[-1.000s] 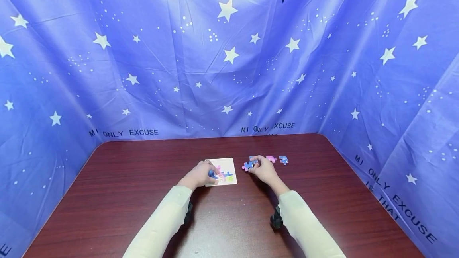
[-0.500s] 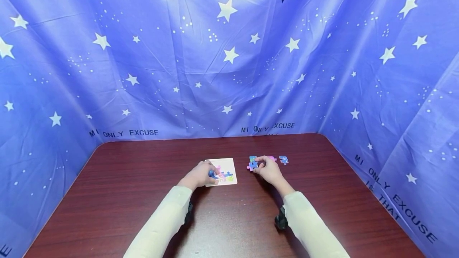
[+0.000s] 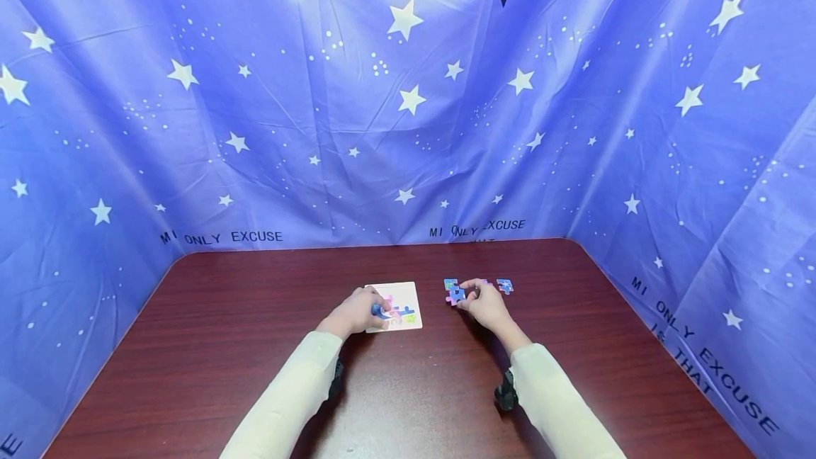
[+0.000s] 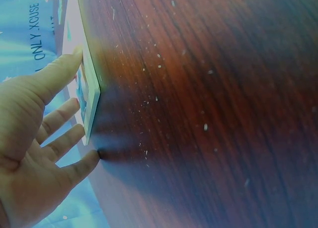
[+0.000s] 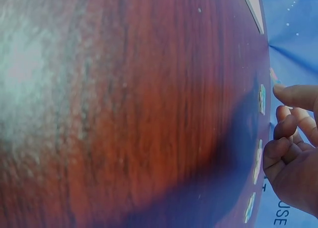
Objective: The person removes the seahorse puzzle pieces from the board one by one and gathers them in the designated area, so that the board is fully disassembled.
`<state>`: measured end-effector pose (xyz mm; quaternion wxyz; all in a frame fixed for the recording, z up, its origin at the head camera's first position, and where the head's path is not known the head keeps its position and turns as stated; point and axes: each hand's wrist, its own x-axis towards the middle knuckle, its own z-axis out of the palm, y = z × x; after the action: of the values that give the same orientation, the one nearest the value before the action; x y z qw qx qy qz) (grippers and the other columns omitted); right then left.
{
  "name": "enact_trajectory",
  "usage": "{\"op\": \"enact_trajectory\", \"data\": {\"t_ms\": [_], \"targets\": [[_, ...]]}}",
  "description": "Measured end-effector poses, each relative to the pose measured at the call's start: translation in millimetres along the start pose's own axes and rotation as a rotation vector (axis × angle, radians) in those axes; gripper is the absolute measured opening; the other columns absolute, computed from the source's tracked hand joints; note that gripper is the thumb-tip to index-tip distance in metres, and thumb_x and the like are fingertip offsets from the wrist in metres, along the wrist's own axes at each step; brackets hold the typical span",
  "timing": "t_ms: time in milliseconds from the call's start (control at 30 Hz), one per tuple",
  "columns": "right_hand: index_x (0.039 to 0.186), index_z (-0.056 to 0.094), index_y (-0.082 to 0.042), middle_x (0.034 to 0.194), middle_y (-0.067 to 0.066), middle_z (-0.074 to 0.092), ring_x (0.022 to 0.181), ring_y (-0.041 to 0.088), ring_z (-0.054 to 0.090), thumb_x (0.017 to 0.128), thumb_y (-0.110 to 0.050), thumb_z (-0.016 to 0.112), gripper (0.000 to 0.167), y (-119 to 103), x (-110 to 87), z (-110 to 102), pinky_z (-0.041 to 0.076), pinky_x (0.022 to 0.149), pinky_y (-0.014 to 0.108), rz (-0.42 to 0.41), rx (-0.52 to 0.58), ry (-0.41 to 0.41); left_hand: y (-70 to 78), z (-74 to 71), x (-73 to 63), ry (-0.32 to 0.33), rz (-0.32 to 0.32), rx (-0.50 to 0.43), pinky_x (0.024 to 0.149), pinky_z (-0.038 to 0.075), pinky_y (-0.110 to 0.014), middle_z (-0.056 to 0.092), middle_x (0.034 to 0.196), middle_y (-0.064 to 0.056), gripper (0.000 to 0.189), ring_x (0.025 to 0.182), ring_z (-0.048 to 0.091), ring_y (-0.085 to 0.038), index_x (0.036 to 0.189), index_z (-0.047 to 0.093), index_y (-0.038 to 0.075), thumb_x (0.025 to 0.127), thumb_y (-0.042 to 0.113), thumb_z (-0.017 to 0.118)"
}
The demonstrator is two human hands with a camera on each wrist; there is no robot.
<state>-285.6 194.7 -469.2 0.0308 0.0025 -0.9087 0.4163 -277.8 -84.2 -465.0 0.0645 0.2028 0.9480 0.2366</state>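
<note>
My left hand point(image 3: 358, 310) rests on the left side of a pale square puzzle board point(image 3: 406, 292), its fingers and thumb touching the top. Inside the board's frame lie blue, pink and green printed puzzle pieces, partly covered by the hand. In the left wrist view, those fingers point(image 4: 64, 136) look spread and fairly straight. To the right of the board, my right hand point(image 3: 489, 305) pinches a blue and pink puzzle piece point(image 3: 456, 295) between thumb and forefinger. In the right wrist view, only a sliver of the held piece point(image 5: 274, 75) shows above the thumb.
Behind the right hand lie loose pieces: a blue-green one point(image 3: 450, 282), a pink one point(image 3: 488, 281) mostly hidden, and a blue one point(image 3: 505, 286). Everything sits on a dark red-brown wooden table point(image 3: 210, 346). A blue star-printed curtain point(image 3: 357, 91) surrounds its back and sides.
My right hand has moved a little to the right, away from the board, with the blue puzzle piece, which has turned somewhat. The left hand and board have stayed in place.
</note>
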Motion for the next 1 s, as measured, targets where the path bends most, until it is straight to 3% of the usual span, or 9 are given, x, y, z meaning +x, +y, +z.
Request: {"op": "enact_trajectory", "data": {"t_ms": [633, 1000], "targets": [[0.11, 0.06, 0.002, 0.066, -0.003, 0.043, 0.059, 0.008, 0.042, 0.076, -0.002, 0.07, 0.036, 10.9, -2.5, -16.5, 0.035, 0.057, 0.019, 0.019, 0.062, 0.01, 2.0, -0.4, -1.6, 0.012, 0.005, -0.012, 0.094, 0.041, -0.039, 0.058, 0.109, -0.008, 0.022, 0.106, 0.048, -0.028, 0.095, 0.072, 0.012, 0.075, 0.016, 0.077], [0.108, 0.06, 0.002, 0.063, -0.001, 0.047, 0.056, 0.01, 0.045, 0.077, -0.005, 0.071, 0.034, 17.6, -7.3, -27.8, 0.037, 0.057, 0.022, 0.033, -0.006, 0.021, 2.5, -0.1, -1.8, 0.016, -0.003, -0.015, 0.093, 0.041, -0.039, 0.057, 0.108, -0.009, 0.021, 0.104, 0.048, -0.027, 0.095, 0.072, 0.012, 0.075, 0.016, 0.077]]}}
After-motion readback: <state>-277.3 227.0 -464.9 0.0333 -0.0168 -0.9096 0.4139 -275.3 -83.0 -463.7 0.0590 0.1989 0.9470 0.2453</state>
